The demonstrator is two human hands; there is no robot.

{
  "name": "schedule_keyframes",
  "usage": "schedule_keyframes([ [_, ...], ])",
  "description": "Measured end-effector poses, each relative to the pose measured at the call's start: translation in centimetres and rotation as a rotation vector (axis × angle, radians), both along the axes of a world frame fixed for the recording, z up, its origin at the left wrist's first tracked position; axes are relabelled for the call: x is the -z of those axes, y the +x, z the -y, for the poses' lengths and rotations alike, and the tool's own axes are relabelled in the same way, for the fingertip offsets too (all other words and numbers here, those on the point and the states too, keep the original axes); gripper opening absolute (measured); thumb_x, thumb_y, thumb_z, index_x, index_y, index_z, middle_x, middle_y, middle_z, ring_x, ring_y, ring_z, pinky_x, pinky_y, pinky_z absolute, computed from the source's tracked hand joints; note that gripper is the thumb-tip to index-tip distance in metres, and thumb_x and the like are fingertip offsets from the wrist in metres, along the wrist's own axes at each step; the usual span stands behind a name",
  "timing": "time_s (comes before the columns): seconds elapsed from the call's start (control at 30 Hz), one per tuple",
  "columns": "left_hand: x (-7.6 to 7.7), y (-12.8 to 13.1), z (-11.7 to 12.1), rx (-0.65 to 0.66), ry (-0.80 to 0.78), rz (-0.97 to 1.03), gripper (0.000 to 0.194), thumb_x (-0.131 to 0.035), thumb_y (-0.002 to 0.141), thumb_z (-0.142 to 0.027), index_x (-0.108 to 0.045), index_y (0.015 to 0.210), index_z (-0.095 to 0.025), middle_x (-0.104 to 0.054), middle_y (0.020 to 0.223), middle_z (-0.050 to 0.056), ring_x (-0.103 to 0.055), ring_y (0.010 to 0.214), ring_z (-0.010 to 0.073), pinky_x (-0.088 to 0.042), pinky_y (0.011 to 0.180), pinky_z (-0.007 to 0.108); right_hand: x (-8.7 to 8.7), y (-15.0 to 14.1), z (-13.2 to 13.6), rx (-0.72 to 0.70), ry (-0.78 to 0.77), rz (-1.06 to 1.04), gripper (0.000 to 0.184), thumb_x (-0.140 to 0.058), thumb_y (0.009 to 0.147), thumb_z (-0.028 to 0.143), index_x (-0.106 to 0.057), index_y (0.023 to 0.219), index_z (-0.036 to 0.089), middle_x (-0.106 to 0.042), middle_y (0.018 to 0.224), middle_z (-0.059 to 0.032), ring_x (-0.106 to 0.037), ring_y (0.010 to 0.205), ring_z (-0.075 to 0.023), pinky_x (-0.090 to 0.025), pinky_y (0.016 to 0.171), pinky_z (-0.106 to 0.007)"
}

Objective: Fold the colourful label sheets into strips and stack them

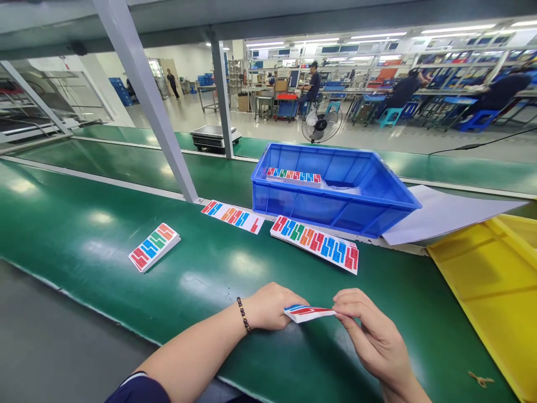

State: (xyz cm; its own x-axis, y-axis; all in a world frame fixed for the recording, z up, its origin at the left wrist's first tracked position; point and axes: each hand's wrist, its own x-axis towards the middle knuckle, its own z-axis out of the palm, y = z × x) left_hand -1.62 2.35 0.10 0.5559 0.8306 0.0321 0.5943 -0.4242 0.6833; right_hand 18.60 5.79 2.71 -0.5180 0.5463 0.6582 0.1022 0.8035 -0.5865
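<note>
1. Currently, the printed piece (309, 313) is at the near middle, held between both hands, seemingly raised above the green surface (92, 196).
2. The left hand (271, 307) has its grip curled on the piece's left end, fingertips hidden; the right hand (373, 330) pinches the right end between thumb and fingers.
3. For good handling, the person should keep both pinches light and level, since a thin piece probably creases if pulled or twisted, and keep edges lined up.
4. Just beyond, a long printed stack (314, 244) and a flat strip (232, 216) limit reach; a short stack (154, 247) lies left.
5. Farther, the blue bin (293, 202) holds more printed strips (293, 175); the yellow bin (482, 291) bounds the right.
6. A rubber band (480, 380) lies near right, and a slanting post (146, 95) blocks the far left.
</note>
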Motion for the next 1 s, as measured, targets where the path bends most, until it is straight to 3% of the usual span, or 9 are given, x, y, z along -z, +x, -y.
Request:
schedule_keyframes([
  [0.1, 0.4, 0.2, 0.1, -0.050, -0.163, 0.109, 0.026, -0.049, 0.075, -0.015, -0.064, 0.096, -0.018, -0.070, 0.092, 0.002, -0.063, 0.082, 0.0155, -0.045, 0.074, 0.023, 0.4, -0.1, -0.1, 0.065, -0.053, -0.019, 0.011, -0.051, 0.080, 0.013, -0.060, 0.078, 0.021, -0.061, 0.066, -0.0046, -0.060, 0.064, -0.0186, -0.051, 0.057, -0.032],
  [0.2, 1.2, 0.4, 0.1, -0.162, -0.421, 0.385, 0.028, -0.054, 0.077, -0.031, -0.062, 0.100, -0.017, -0.068, 0.095, 0.003, -0.061, 0.083, 0.0159, -0.046, 0.077, 0.027, 1.0, -0.3, -0.3, 0.083, -0.313, 0.042, 0.015, -0.058, 0.078, 0.028, -0.060, 0.090, 0.020, -0.066, 0.074, -0.0052, -0.062, 0.063, -0.0179, -0.053, 0.055, -0.028],
  [0.37, 2.2, 0.6, -0.5, -0.309, -0.742, 0.880, 0.057, -0.075, 0.050, -0.048, -0.063, 0.093, -0.011, -0.065, 0.095, 0.010, -0.060, 0.084, 0.0200, -0.044, 0.083, 0.036, 1.8, -1.8, -0.2, -0.175, -0.897, 0.268, 0.032, -0.060, 0.073, 0.042, -0.066, 0.089, 0.016, -0.069, 0.072, -0.0056, -0.063, 0.059, -0.0191, -0.053, 0.054, -0.031],
  [0.47, 2.3, 0.8, -1.1, -0.439, -0.859, 0.992, 0.061, -0.080, 0.042, -0.044, -0.062, 0.088, -0.009, -0.064, 0.091, 0.010, -0.061, 0.078, 0.0192, -0.045, 0.082, 0.038, 2.6, -2.7, -0.1, -0.099, -1.029, 0.205, 0.041, -0.061, 0.071, 0.047, -0.065, 0.094, 0.013, -0.070, 0.068, -0.0055, -0.061, 0.052, -0.0177, -0.050, 0.045, -0.027],
  [0.53, 2.2, 0.9, -1.3, -0.557, -0.778, 0.984, 0.067, -0.077, 0.047, -0.047, -0.058, 0.099, -0.009, -0.062, 0.096, 0.012, -0.061, 0.080, 0.0201, -0.045, 0.082, 0.040, 3.2, -3.0, -0.2, 0.017, -1.030, 0.136, 0.044, -0.062, 0.068, 0.048, -0.065, 0.096, 0.013, -0.070, 0.067, -0.0057, -0.060, 0.048, -0.0168, -0.049, 0.043, -0.027],
  [0.63, 1.7, 1.1, -1.0, -0.672, -0.384, 0.718, 0.091, -0.075, 0.048, -0.046, -0.038, 0.125, -0.015, -0.052, 0.116, 0.015, -0.054, 0.100, 0.0261, -0.040, 0.090, 0.046, 3.8, -3.3, -0.4, 0.177, -1.013, 0.051, 0.044, -0.065, 0.062, 0.049, -0.067, 0.090, 0.015, -0.072, 0.068, -0.0067, -0.063, 0.050, -0.0200, -0.054, 0.049, -0.030],
  [0.73, 1.1, 1.5, -0.3, -0.585, -0.063, 0.319, 0.107, -0.077, 0.045, -0.043, -0.024, 0.134, -0.019, -0.039, 0.129, 0.017, -0.038, 0.118, 0.0336, -0.029, 0.100, 0.053, 4.1, -3.7, -0.7, 0.218, -0.973, 0.033, 0.039, -0.069, 0.054, 0.048, -0.070, 0.078, 0.017, -0.073, 0.069, -0.0077, -0.067, 0.060, -0.0257, -0.057, 0.060, -0.033],
  [0.87, 0.7, 1.7, -0.1, -0.547, 0.037, 0.091, 0.102, -0.070, 0.052, -0.039, -0.016, 0.136, -0.020, -0.039, 0.126, 0.015, -0.037, 0.117, 0.0339, -0.032, 0.098, 0.052, 4.0, -4.0, -0.8, 0.199, -0.829, 0.125, 0.031, -0.069, 0.051, 0.047, -0.070, 0.064, 0.019, -0.073, 0.069, -0.0075, -0.068, 0.069, -0.0295, -0.057, 0.062, -0.032],
  [1.0, -0.8, -0.6, -0.1, -0.601, 0.101, -0.022, 0.099, -0.066, 0.051, -0.039, -0.017, 0.135, -0.021, -0.042, 0.121, 0.013, -0.040, 0.110, 0.0339, -0.037, 0.092, 0.050, 4.3, -3.7, -1.2, 0.114, -0.694, 0.199, 0.033, -0.065, 0.055, 0.048, -0.070, 0.072, 0.020, -0.074, 0.078, -0.0067, -0.069, 0.072, -0.0268, -0.057, 0.063, -0.028],
])
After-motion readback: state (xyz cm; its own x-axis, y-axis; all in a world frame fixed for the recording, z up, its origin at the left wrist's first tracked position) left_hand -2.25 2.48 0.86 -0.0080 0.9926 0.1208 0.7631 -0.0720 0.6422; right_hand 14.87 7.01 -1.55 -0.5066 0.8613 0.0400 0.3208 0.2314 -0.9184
